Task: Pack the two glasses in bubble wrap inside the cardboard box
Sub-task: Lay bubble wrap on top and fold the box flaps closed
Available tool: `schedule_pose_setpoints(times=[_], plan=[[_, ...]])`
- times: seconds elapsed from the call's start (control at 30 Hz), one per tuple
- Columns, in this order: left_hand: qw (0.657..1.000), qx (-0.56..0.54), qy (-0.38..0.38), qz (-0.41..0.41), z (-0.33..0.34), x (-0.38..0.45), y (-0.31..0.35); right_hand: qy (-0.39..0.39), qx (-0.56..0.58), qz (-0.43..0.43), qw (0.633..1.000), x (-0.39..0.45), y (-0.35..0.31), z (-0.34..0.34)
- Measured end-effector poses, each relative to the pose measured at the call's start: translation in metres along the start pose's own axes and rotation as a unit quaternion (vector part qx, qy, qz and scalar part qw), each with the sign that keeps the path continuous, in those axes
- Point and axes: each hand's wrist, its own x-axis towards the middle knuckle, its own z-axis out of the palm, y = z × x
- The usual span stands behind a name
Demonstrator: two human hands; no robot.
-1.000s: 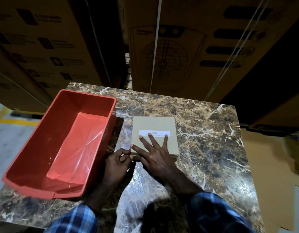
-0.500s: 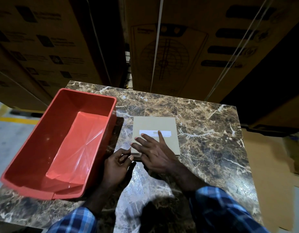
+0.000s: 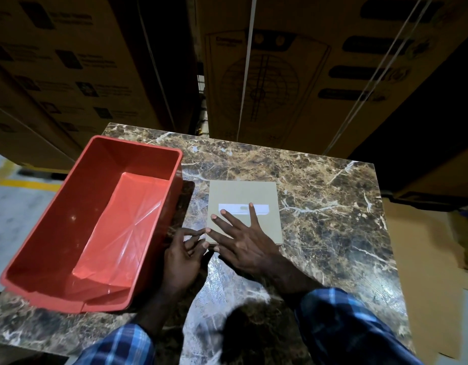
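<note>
A flat, closed cardboard box (image 3: 244, 206) with a white label strip (image 3: 243, 208) lies near the middle of the marble-patterned surface (image 3: 333, 212), just right of a red plastic tub (image 3: 69, 233). The right hand (image 3: 243, 241) presses down on the box with its fingers spread and straight, a released grip that pins the box. The left hand (image 3: 183, 255) works at the near left corner, fingertips curled against the edge; whether they actually pinch the cardboard cannot be told. No glasses or bubble wrap are in view. The box looks light and stiff, likely to slide on the glossy stone unless pinned, and its thin edge offers the best purchase at a corner. Large printed cartons (image 3: 280, 75) stand behind.
</note>
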Motion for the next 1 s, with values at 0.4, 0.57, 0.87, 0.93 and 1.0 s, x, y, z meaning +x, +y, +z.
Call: schedule_pose_setpoints(times=[0.4, 0.57, 0.87, 0.93, 1.0], plan=[[0.963, 0.231, -0.052, 0.128, 0.022, -0.002, 0.015, -0.027, -0.018, 0.095, 0.995, -0.010, -0.005, -0.001], [0.950, 0.252, -0.102, 0.156, 0.021, -0.002, 0.011, 0.000, 0.038, 0.286, 0.958, -0.047, 0.005, 0.002], [0.931, 0.293, -0.127, 0.176, 0.022, 0.005, 0.014, 0.051, 0.195, 0.339, 0.919, -0.060, -0.007, 0.002], [0.930, 0.292, -0.136, 0.175, 0.023, 0.005, 0.016, 0.049, 0.181, 0.343, 0.920, -0.059, -0.008, 0.002], [0.932, 0.291, -0.142, 0.162, 0.025, 0.009, 0.018, 0.050, 0.174, 0.355, 0.917, -0.056, -0.009, 0.001]])
